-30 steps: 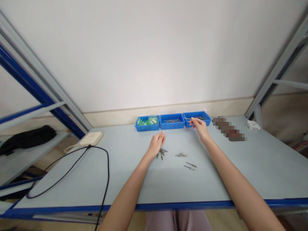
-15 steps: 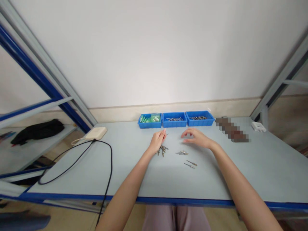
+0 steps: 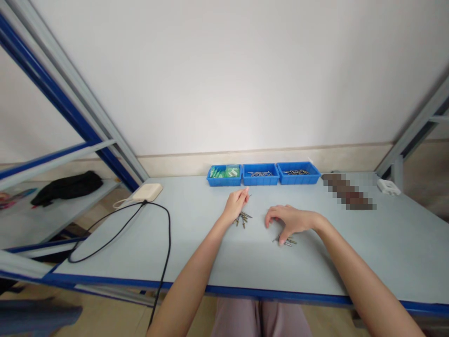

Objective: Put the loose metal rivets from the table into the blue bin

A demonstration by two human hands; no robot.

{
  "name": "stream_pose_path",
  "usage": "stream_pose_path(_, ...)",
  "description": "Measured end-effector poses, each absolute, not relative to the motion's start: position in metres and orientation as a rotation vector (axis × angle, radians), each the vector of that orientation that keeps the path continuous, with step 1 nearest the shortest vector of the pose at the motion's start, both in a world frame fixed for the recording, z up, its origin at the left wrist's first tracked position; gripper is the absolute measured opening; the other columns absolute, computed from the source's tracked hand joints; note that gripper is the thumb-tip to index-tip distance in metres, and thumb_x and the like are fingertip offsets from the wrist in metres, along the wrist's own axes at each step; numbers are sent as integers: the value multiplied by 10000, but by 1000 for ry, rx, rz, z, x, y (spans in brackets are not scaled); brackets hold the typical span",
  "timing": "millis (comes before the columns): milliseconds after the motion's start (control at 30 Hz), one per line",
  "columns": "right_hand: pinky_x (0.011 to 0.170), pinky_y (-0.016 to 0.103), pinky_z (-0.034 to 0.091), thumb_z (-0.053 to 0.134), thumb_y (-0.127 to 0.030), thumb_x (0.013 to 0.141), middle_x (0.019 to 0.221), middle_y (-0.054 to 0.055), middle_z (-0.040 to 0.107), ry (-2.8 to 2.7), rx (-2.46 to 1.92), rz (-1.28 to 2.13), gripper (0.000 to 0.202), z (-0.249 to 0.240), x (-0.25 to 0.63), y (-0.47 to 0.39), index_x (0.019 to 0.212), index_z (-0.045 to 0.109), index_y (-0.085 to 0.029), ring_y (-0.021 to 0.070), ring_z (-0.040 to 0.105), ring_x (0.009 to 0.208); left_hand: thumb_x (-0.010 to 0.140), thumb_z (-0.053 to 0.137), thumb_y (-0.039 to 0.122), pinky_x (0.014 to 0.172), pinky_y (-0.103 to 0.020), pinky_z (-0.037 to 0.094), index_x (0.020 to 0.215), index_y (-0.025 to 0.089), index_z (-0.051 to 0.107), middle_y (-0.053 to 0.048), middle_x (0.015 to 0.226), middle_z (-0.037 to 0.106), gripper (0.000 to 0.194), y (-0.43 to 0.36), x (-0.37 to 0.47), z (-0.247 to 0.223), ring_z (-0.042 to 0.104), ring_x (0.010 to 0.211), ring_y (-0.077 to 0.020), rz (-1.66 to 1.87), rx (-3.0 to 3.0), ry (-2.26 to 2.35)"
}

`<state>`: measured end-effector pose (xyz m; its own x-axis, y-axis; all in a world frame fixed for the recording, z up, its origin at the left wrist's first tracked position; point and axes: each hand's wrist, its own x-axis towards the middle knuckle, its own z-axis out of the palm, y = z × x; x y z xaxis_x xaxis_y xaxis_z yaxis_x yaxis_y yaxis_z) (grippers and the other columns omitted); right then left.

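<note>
In the middle of the table (image 3: 196,252), my left hand (image 3: 237,204) is closed, and a thin metal pin sticks out past its fingertips. It looks like a pop rivet (image 3: 250,195), mostly hidden by the fingers. Under and beside that hand lies a small heap of pop rivets (image 3: 243,219). My right hand (image 3: 290,219) arches over the table with thumb and fingers apart. Its thumb comes down at a second group of pop rivets (image 3: 289,242), which it partly covers.
Along the wall stand three blue bins: one with green-and-white packets (image 3: 224,182), a middle bin (image 3: 260,181) and a right bin (image 3: 299,179), both with metal pins. A black cable (image 3: 170,234) and white box (image 3: 149,192) lie left, a white adapter (image 3: 388,187) right.
My right hand has come down and nearer to me, onto the rivets. The loose rivets near it now lie bunched under its thumb. My left hand stays closed in about the same place.
</note>
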<state>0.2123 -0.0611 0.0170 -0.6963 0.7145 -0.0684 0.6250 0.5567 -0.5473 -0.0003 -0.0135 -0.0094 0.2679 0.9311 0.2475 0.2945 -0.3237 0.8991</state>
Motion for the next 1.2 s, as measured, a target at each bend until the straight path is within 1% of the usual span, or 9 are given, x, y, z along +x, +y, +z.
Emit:
stream_pose_path(33, 747, 282, 359, 811, -343, 523, 907, 5, 634, -2631, -1131, 825, 338, 15, 211, -62, 824, 684, -255, 210, 556, 866, 819, 312, 659, 436, -233, 253, 549, 177, 447, 39, 448, 358, 569, -14, 0, -9, 348, 393, -81, 1068, 1786, 1121)
stream_pose_path(133, 634, 248, 352, 769, -268, 585, 731, -4, 624, -2560, -1170, 839, 110, 9, 208, -59, 656, 693, -235, 160, 545, 701, 819, 321, 656, 438, -232, 258, 558, 175, 459, 38, 454, 369, 564, -13, -1, -11, 364, 400, -83, 1068, 1794, 1134)
stream_pose_path(200, 589, 238, 347, 753, -243, 598, 656, -10, 614, -2509, -1194, 878, 65, 6, 207, -55, 623, 695, -227, 141, 529, 630, 823, 327, 646, 436, -230, 258, 562, 175, 463, 38, 455, 373, 556, -12, -1, -12, 367, 399, -82, 1054, 1798, 1136)
stream_pose_path(300, 569, 230, 365, 734, -216, 606, 616, -16, 611, -2425, -1199, 945, 80, 1, 207, -49, 675, 695, -206, 135, 536, 593, 833, 331, 628, 434, -227, 257, 564, 174, 466, 36, 456, 379, 545, -11, -1, -13, 373, 402, -82, 1032, 1810, 1125)
stream_pose_path(433, 585, 233, 411, 695, -200, 625, 644, -1, 639, -2297, -1198, 1020, 156, -5, 209, -44, 778, 689, -170, 143, 571, 612, 843, 334, 608, 438, -226, 259, 569, 172, 474, 35, 457, 380, 534, -12, -1, -14, 371, 406, -85, 1012, 1835, 1120)
stream_pose_path(667, 641, 259, 429, 622, -212, 694, 688, 19, 691, -2235, -1291, 864, 92, -1, 210, -41, 727, 704, -185, 161, 608, 654, 855, 352, 570, 456, -214, 282, 593, 168, 486, 46, 439, 375, 498, -15, -1, -11, 359, 405, -81, 971, 1886, 1112)
stream_pose_path(867, 761, 301, 442, 599, -239, 739, 827, 42, 704, -1991, -1211, 703, 98, 7, 204, -42, 746, 687, -196, 188, 618, 777, 838, 434, 523, 454, -197, 285, 726, 162, 533, 62, 452, 402, 390, -26, 3, -3, 366, 415, -76, 859, 1959, 1046)
stream_pose_path(1033, 739, 301, 442, 607, -279, 754, 804, 46, 686, -1962, -1105, 643, 113, 5, 197, -42, 749, 678, -191, 192, 610, 780, 832, 456, 454, 461, -187, 326, 717, 155, 553, 56, 468, 411, 335, -29, 6, -5, 404, 442, -80, 783, 1969, 1012)
stream_pose_path(1200, 734, 298, 445, 603, -283, 758, 766, 45, 672, -1876, -1084, 633, 124, 1, 191, -40, 729, 658, -175, 181, 602, 746, 813, 491, 459, 454, -182, 339, 741, 147, 553, 63, 473, 396, 327, -28, 8, -6, 379, 437, -71, 818, 1863, 945)
